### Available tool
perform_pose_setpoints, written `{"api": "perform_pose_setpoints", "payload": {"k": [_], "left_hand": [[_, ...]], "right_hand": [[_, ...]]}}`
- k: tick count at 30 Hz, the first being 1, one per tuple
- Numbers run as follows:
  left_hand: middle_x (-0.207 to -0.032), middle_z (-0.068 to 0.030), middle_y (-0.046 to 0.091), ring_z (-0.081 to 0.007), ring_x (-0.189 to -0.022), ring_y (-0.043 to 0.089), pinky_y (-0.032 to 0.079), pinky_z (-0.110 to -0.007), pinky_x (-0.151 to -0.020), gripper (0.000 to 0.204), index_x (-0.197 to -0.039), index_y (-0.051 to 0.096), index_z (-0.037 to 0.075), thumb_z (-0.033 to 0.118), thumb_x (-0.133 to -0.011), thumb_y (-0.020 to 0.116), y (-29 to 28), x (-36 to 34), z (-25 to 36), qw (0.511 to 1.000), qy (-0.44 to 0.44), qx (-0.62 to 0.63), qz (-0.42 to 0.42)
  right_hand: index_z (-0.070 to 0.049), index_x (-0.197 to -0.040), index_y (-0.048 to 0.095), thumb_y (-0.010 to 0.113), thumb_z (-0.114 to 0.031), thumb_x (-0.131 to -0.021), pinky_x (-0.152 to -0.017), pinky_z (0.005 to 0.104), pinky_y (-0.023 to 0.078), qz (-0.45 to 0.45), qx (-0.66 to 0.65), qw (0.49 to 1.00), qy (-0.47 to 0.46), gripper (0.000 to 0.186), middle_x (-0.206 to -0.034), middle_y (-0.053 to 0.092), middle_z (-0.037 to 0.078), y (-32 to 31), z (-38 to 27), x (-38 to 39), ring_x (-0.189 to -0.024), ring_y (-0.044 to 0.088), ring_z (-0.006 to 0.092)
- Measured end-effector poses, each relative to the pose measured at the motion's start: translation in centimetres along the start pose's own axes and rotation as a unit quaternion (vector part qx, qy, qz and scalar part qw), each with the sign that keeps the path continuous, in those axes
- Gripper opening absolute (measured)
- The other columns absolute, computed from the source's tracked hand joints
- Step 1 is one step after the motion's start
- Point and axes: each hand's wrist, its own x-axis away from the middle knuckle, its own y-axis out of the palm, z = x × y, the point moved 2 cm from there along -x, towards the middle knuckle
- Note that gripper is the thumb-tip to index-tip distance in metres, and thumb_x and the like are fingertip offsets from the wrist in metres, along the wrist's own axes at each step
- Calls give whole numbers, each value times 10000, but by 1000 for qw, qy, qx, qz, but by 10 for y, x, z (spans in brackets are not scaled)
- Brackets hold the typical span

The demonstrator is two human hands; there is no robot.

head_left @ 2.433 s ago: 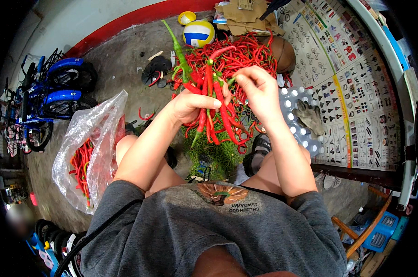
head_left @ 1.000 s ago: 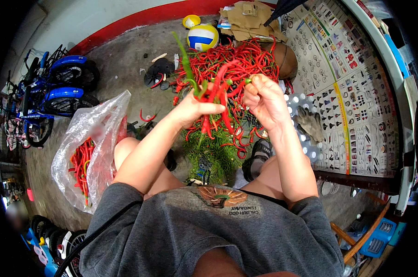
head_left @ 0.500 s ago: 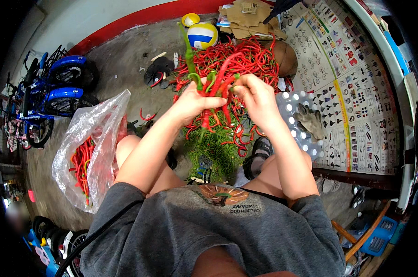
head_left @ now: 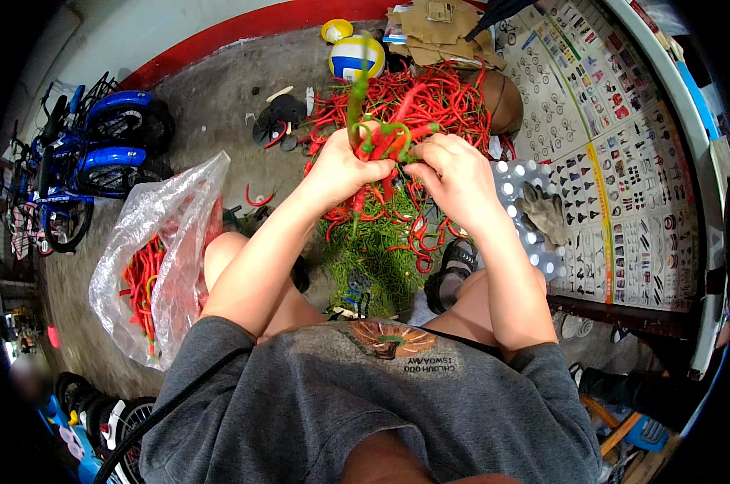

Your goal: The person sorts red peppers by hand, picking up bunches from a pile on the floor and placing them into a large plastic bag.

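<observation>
My left hand (head_left: 342, 168) is closed around a bunch of red chili peppers (head_left: 385, 145), with one long green chili (head_left: 355, 105) sticking up out of it. My right hand (head_left: 454, 173) is at the bunch's right side, its thumb and fingers pinched at the green stems of the chilies. Beyond both hands lies a big heap of red chilies (head_left: 446, 93) on the floor. Below the hands, between my legs, is a pile of picked-off green stems (head_left: 373, 270), with a few red chilies along its edge.
A clear plastic bag (head_left: 115, 298) with red chilies inside stands at my left. Shrink-wrapped bottles (head_left: 508, 187) with a grey glove (head_left: 542, 211) on top lie to the right. Farther off are a volleyball (head_left: 355, 60), a brown ball (head_left: 504, 103), flattened cardboard (head_left: 433, 36) and blue bicycles (head_left: 115, 121).
My right hand has shifted slightly right and down beside the bunch, and the bunch has turned a little. A dark shape has come into view at the lower right.
</observation>
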Motion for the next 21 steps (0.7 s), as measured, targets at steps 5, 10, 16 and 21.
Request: {"api": "perform_pose_setpoints", "payload": {"k": [5,10,16,21], "left_hand": [[-762,23,545,-63,-711,490,416,-237,-631,207,-891,552,33,31,-708,648,2,0,3,973,78,-215,-16],[-846,-38,629,-131,-787,596,468,-303,-712,367,-975,566,30,72,-642,714,5,-1,2,997,55,-43,-29],[-992,-20,586,-135,-937,548,425,-318,-868,424,-1077,533,64,139,-704,720,13,2,-20,990,52,129,-3],[-883,-11,587,-132,-827,552,447,-317,-794,336,-988,563,54,112,-691,710,16,2,-7,991,25,130,18]], "right_hand": [[-25,-917,627,620,-102,-791,-636,335,469,-30,-144,983,112,149,-760,597,92,9,10,5,-700,594,259],[-15,-911,608,612,-108,-837,-618,234,416,-52,-470,824,312,118,-755,572,-12,22,21,10,-685,516,79],[-41,-920,587,601,-104,-847,-630,219,386,3,-744,595,304,98,-789,575,-4,30,16,13,-686,485,82],[-27,-916,602,562,-171,-884,-632,227,387,5,-712,638,293,153,-804,575,3,18,27,5,-688,481,89]]}}
